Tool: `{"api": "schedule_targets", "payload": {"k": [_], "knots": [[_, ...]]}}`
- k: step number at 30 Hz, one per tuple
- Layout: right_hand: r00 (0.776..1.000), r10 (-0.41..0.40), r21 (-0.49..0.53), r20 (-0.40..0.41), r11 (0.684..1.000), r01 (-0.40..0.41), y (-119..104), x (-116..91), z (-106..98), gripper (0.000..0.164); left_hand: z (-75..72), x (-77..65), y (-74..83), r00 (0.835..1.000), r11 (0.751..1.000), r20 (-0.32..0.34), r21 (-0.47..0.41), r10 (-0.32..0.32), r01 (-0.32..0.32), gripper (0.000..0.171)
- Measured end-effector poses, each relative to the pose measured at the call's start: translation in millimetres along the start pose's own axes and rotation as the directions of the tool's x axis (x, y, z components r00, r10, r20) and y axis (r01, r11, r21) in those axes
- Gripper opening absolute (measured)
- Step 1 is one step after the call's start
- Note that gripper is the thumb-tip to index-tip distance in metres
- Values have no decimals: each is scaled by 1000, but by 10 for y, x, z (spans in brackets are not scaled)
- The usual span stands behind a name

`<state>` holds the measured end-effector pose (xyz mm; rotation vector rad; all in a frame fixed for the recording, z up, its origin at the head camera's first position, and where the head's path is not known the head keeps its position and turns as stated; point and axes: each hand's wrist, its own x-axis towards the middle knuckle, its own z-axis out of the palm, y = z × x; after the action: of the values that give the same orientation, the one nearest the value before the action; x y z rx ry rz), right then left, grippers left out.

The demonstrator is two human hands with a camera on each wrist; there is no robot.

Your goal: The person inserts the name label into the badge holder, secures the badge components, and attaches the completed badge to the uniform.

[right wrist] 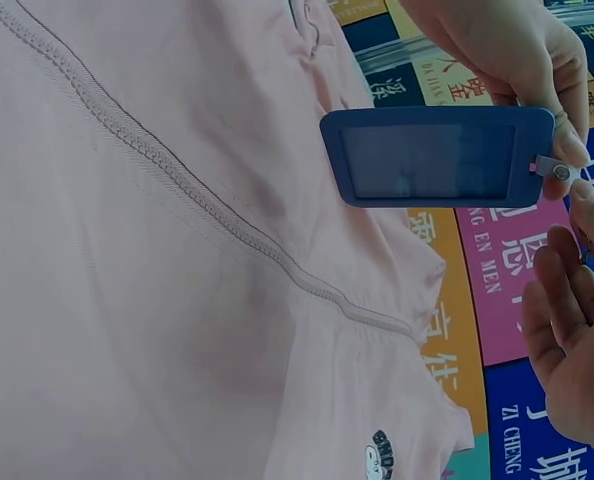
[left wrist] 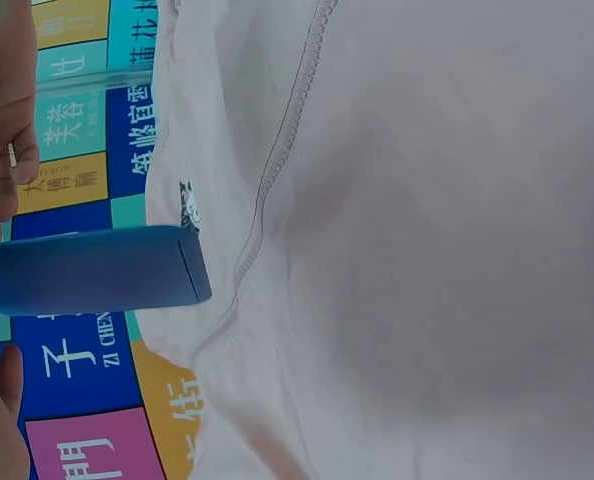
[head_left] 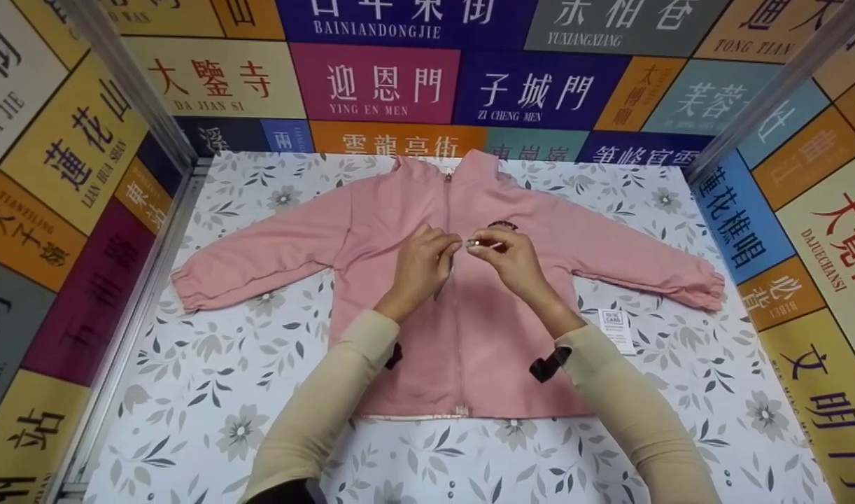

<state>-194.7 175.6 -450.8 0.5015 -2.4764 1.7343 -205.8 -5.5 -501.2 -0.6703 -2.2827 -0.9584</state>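
Note:
A blue card badge holder (right wrist: 432, 155) with a clear window hangs from the hands above a pink zip jacket (head_left: 406, 336). The left hand (head_left: 424, 262) pinches it at its strap end; in the right wrist view, a clear strap with a snap (right wrist: 561, 172) shows by the left thumb. At its fingertips the right hand (head_left: 511, 259) pinches a small metal clip (head_left: 474, 243). The two hands almost meet over the jacket's zip. In the left wrist view, the badge holder (left wrist: 92, 270) shows its plain blue side.
The jacket lies flat with its sleeves spread on a leaf-patterned table (head_left: 210, 378). A white printed card (head_left: 615, 330) is beside the jacket's right side. Panels with large lettering (head_left: 378, 80) stand along the back and both sides.

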Motion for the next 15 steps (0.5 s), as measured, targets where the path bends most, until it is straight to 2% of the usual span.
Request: {"api": "schedule_targets", "payload": {"k": [15], "knots": [[997, -63, -2, -40, 998, 63, 60, 32, 69, 15, 35, 1, -22, 999, 999, -37, 43, -25, 26, 19]]}}
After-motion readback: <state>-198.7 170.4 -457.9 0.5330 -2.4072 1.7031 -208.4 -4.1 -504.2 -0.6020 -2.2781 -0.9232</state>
